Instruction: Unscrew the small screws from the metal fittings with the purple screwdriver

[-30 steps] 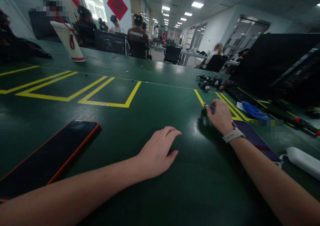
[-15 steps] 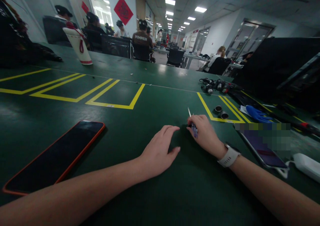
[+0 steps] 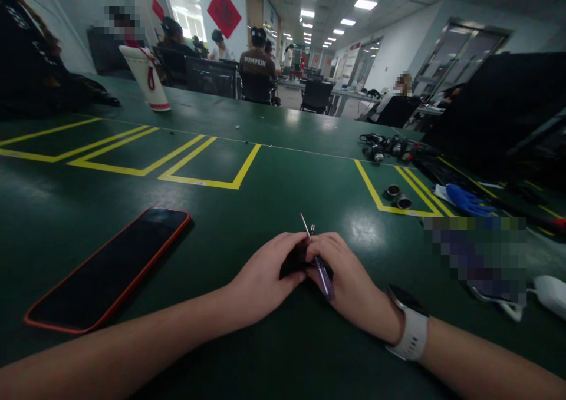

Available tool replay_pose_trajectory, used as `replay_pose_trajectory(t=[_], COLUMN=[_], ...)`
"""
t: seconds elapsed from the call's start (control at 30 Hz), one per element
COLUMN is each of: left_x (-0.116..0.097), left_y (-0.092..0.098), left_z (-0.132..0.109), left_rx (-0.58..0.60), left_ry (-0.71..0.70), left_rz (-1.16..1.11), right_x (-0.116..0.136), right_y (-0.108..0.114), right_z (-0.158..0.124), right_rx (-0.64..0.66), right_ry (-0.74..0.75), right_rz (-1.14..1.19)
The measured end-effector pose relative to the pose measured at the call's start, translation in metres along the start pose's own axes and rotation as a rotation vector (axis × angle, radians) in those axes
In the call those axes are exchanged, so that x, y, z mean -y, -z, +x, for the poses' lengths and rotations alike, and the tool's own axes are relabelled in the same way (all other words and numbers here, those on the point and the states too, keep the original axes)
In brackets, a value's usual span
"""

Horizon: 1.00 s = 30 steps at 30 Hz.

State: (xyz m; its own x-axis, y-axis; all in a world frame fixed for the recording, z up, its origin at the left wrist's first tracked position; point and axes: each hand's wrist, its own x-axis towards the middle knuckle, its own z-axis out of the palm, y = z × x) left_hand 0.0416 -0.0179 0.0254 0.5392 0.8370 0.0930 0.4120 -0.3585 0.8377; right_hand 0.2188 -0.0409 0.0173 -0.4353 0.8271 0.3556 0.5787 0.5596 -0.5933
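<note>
My right hand [image 3: 347, 270] is closed around a small screwdriver [image 3: 325, 279] with a see-through purple handle. Its thin metal shaft slants up and to the left, past my fingers. Against it, my left hand [image 3: 265, 276] is curled, thumb and fingertips meeting the right hand's fingers. A small metal tip [image 3: 312, 230] sticks up between the two hands; whatever it belongs to is dark and mostly covered by my fingers. Both hands are low over the green table [image 3: 274, 364].
A phone in an orange case [image 3: 110, 264] lies left. Two metal rings [image 3: 398, 196] sit inside yellow tape at right, near cabled black parts [image 3: 382, 146] and a blue glove [image 3: 469, 200]. A blurred-out device [image 3: 481, 258] lies right. A white cup [image 3: 145, 79] stands far left; people sit beyond.
My right hand has moved left and toward me with the screwdriver, meeting my left hand. The left hand's fingers have closed in, and the small metal tip now shows clearly between the hands.
</note>
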Motion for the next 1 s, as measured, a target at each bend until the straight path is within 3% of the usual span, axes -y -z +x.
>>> replay_pose_trajectory(t=[0.5, 1.0], left_x=[0.0061, 0.0053], left_y=[0.0056, 0.0041], left_z=[0.0048, -0.0015], left_rx=[-0.067, -0.132], left_ry=[0.023, -0.226], left_rz=[-0.106, 0.323], right_x=[-0.0031, 0.0013], right_y=[-0.0019, 0.0008], right_z=[-0.0029, -0.0059], right_rx=[-0.053, -0.067], right_ry=[-0.003, -0.003], right_rz=[0.077, 0.095])
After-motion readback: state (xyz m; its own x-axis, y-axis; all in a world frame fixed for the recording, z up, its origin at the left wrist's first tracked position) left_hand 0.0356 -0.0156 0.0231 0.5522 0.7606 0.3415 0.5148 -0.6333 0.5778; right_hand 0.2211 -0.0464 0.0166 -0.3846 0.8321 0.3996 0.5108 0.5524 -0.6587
